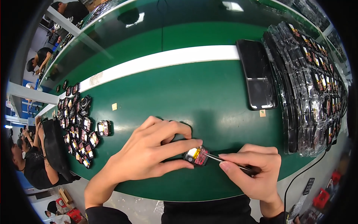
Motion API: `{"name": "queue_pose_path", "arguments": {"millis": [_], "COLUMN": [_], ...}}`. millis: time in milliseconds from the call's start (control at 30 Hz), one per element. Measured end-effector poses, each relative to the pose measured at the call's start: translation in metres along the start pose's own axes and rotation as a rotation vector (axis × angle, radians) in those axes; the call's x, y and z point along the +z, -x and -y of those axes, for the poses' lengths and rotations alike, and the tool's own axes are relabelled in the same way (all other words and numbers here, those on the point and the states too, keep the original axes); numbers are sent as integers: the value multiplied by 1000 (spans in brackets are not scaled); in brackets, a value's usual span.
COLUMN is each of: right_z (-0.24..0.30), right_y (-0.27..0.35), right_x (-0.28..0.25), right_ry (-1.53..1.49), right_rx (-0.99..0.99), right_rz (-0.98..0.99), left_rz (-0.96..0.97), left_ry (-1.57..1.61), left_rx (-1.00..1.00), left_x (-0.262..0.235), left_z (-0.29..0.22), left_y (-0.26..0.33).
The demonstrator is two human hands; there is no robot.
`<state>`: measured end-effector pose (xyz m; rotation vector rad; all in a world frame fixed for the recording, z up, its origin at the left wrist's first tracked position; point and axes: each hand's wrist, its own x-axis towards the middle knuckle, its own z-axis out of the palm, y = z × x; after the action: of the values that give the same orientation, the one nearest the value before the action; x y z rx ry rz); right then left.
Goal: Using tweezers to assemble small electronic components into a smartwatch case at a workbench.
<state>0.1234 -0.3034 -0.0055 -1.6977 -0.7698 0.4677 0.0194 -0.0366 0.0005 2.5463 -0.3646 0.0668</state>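
Observation:
My left hand [149,151] steadies a small black square device housing [200,158] on the green table, its index finger and thumb closed on the edges. Inside the housing a red circuit board, a yellow strip and a whitish part show. My right hand [257,170] pinches a pair of metal tweezers [213,157] between thumb and fingers. The tweezer tips reach the right side of the housing, at the board; whether they grip a part is too small to tell.
Many similar housings [76,136] lie clustered at the left, with one housing [104,128] apart. A black phone-like slab [256,80] lies at the right, beside stacked clear plastic trays [304,112] of parts. A white strip [160,58] crosses behind. Co-workers sit at the far left.

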Motion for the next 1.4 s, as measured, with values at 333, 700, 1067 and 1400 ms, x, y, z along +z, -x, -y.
{"name": "queue_pose_path", "arguments": {"millis": [333, 700, 1067, 1400], "right_z": [-16, -19, -18, -21], "right_y": [8, 3, 6, 3], "right_x": [9, 15, 11, 19], "right_ry": [136, 208, 251, 308], "right_rx": [-170, -245, -291, -384], "right_rz": [-39, -42, -98, -119], "left_rz": [11, 7, -2, -8], "left_ry": [161, 156, 143, 141], "left_rx": [-33, -41, -59, -57], "left_x": [4, 4, 4, 2], "left_z": [-4, -5, -8, -6], "left_y": [1, -1, -6, -3]}}
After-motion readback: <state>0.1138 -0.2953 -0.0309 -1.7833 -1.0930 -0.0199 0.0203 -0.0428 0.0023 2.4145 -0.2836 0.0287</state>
